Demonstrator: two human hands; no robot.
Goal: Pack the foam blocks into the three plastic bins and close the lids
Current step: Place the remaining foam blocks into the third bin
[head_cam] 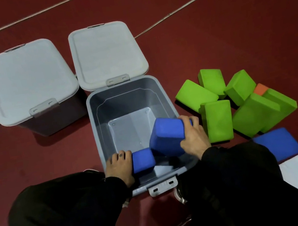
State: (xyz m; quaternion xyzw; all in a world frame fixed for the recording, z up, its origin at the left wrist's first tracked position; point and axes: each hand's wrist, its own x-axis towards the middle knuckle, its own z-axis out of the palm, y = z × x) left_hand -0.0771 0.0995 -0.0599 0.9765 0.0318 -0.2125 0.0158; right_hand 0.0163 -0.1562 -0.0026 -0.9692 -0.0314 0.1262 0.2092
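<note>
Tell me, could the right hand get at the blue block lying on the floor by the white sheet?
Probably not yet: the right hand grips a blue block over the open bin. The floor block itself lies uncovered beside that arm.

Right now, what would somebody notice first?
Probably the bright green foam blocks heaped on the dark red floor, right of the open bin. Next, the two blue blocks over that bin, one in the left hand, one in the right hand.

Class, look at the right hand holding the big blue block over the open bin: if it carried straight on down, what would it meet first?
Probably the bin's bare floor, though depth is unclear.
</note>
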